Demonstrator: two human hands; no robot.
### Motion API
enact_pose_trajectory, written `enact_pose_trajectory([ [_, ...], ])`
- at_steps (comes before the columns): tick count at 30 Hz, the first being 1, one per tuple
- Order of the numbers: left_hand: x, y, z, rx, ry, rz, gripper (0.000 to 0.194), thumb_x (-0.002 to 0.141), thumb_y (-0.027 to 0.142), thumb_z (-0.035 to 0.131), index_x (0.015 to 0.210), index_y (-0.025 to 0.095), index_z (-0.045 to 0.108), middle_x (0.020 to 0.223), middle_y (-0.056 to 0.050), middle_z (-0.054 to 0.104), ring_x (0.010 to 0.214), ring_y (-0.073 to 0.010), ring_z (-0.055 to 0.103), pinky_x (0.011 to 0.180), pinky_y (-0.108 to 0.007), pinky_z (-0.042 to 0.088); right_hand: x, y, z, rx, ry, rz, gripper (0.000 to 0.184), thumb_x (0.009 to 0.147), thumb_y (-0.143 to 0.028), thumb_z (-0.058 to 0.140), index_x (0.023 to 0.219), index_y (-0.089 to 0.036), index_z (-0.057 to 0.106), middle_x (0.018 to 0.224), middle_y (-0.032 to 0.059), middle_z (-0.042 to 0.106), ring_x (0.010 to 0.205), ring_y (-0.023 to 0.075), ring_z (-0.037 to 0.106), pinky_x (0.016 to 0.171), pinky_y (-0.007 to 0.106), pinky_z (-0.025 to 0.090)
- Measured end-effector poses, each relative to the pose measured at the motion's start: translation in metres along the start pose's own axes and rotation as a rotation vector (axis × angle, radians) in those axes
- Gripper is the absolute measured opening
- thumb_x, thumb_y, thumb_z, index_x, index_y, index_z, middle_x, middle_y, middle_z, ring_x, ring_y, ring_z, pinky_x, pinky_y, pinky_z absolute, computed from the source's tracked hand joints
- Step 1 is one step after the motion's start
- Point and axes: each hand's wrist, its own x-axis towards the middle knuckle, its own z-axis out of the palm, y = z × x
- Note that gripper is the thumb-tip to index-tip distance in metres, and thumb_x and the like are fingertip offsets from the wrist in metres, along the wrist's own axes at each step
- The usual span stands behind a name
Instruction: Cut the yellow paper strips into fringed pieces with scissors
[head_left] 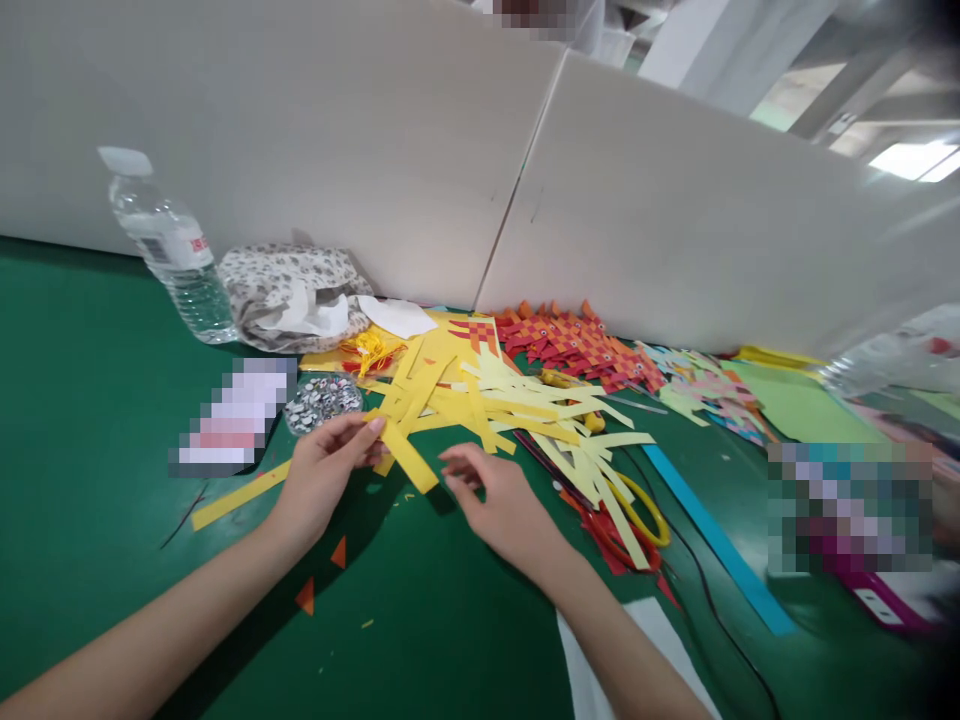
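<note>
My left hand (330, 465) pinches a yellow paper strip (409, 455) between thumb and fingers. The strip's free end slants down to the right, toward my right hand (495, 500). That hand is just off the strip's end, its fingers bent and apart with nothing visible in them. Behind both hands lies a loose pile of yellow paper strips (427, 385), with pale yellow strips (592, 455) spreading to its right. Another yellow strip (240, 497) rests on the table beside my left wrist.
Green table (420, 620); grey partition (337, 130) behind. A water bottle (176, 250), patterned cloth bag (292, 280), blurred-out phone-like object (240, 415) and googly eyes (322, 400) are left. Red-orange woven paper fish (577, 345), a blue strip (716, 540) and a dark cable (705, 580) are right.
</note>
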Motion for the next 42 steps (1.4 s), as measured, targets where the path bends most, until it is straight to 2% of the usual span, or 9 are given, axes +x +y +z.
enact_pose_trajectory([
  [2, 0.001, 0.001, 0.000, -0.012, 0.002, 0.005, 0.029, 0.062, 0.038, 0.079, 0.081, 0.018, 0.068, 0.064, 0.004, 0.065, 0.059, -0.0092, 0.059, 0.061, -0.019, 0.051, -0.004, 0.003, -0.025, -0.213, 0.091, 0.011, 0.016, 0.086, -0.016, 0.046, 0.093, -0.022, 0.058, 0.092, 0.0034, 0.068, 0.083, 0.0175, 0.063, 0.078, 0.032, 0.047],
  [4, 0.000, 0.002, 0.000, -0.003, -0.016, 0.001, 0.029, 0.063, 0.038, 0.079, 0.080, 0.017, 0.068, 0.064, 0.004, 0.064, 0.060, -0.0096, 0.059, 0.061, -0.019, 0.051, -0.012, 0.012, -0.052, -0.387, 0.151, 0.152, 0.016, 0.085, -0.017, 0.046, 0.094, -0.020, 0.058, 0.093, 0.0049, 0.069, 0.084, 0.0193, 0.064, 0.076, 0.032, 0.046],
  [8, -0.001, 0.001, 0.002, 0.028, -0.041, 0.012, 0.030, 0.064, 0.040, 0.078, 0.080, 0.017, 0.068, 0.065, 0.003, 0.063, 0.061, -0.0102, 0.058, 0.059, -0.019, 0.050, -0.037, 0.042, -0.096, -0.676, 0.101, 0.446, 0.018, 0.083, -0.016, 0.045, 0.095, -0.018, 0.058, 0.099, 0.0095, 0.068, 0.089, 0.0230, 0.064, 0.073, 0.030, 0.044],
  [11, -0.002, 0.001, 0.003, 0.030, -0.043, 0.016, 0.029, 0.064, 0.040, 0.077, 0.080, 0.017, 0.068, 0.065, 0.002, 0.063, 0.062, -0.0106, 0.058, 0.059, -0.020, 0.050, -0.054, 0.059, -0.109, -0.758, 0.032, 0.587, 0.025, 0.080, -0.019, 0.050, 0.104, -0.016, 0.056, 0.105, 0.0118, 0.066, 0.091, 0.0241, 0.064, 0.075, 0.030, 0.043],
  [17, -0.001, 0.000, 0.002, 0.031, -0.052, 0.014, 0.029, 0.064, 0.040, 0.077, 0.079, 0.016, 0.068, 0.066, 0.002, 0.063, 0.061, -0.0111, 0.058, 0.057, -0.020, 0.050, -0.062, 0.053, -0.109, -0.850, 0.023, 0.706, 0.041, 0.077, -0.026, 0.053, 0.117, -0.014, 0.052, 0.104, 0.0132, 0.066, 0.096, 0.0292, 0.063, 0.070, 0.032, 0.042],
  [22, -0.002, 0.001, 0.003, 0.022, -0.045, -0.010, 0.030, 0.062, 0.039, 0.078, 0.079, 0.016, 0.068, 0.067, 0.001, 0.064, 0.060, -0.0110, 0.058, 0.057, -0.021, 0.050, -0.059, 0.055, -0.110, -0.872, -0.009, 0.771, 0.043, 0.070, -0.019, 0.055, 0.113, -0.015, 0.050, 0.087, 0.0097, 0.067, 0.081, 0.0267, 0.066, 0.054, 0.027, 0.037],
  [29, -0.003, 0.003, 0.004, 0.026, -0.063, -0.006, 0.030, 0.062, 0.040, 0.078, 0.078, 0.016, 0.067, 0.065, 0.002, 0.063, 0.059, -0.0099, 0.058, 0.056, -0.019, 0.049, -0.060, 0.048, -0.108, -0.953, 0.094, 0.707, 0.035, 0.068, -0.023, 0.059, 0.101, -0.014, 0.051, 0.094, 0.0114, 0.062, 0.089, 0.0265, 0.062, 0.064, 0.029, 0.042],
  [36, -0.004, 0.003, 0.004, 0.024, -0.085, 0.000, 0.029, 0.063, 0.040, 0.077, 0.078, 0.017, 0.067, 0.067, 0.002, 0.064, 0.060, -0.0110, 0.059, 0.057, -0.021, 0.049, -0.059, 0.013, -0.110, -1.181, 0.421, 0.420, 0.031, 0.077, -0.019, 0.050, 0.107, -0.016, 0.051, 0.106, 0.0142, 0.059, 0.099, 0.0284, 0.057, 0.075, 0.033, 0.044],
  [42, -0.004, 0.005, 0.004, 0.024, -0.080, -0.011, 0.031, 0.063, 0.040, 0.077, 0.080, 0.016, 0.067, 0.066, 0.002, 0.063, 0.060, -0.0113, 0.059, 0.057, -0.022, 0.048, -0.034, 0.009, -0.098, -0.943, 0.315, 0.552, 0.045, 0.077, -0.038, 0.053, 0.116, -0.018, 0.051, 0.091, 0.0127, 0.066, 0.080, 0.0309, 0.063, 0.061, 0.035, 0.043],
])
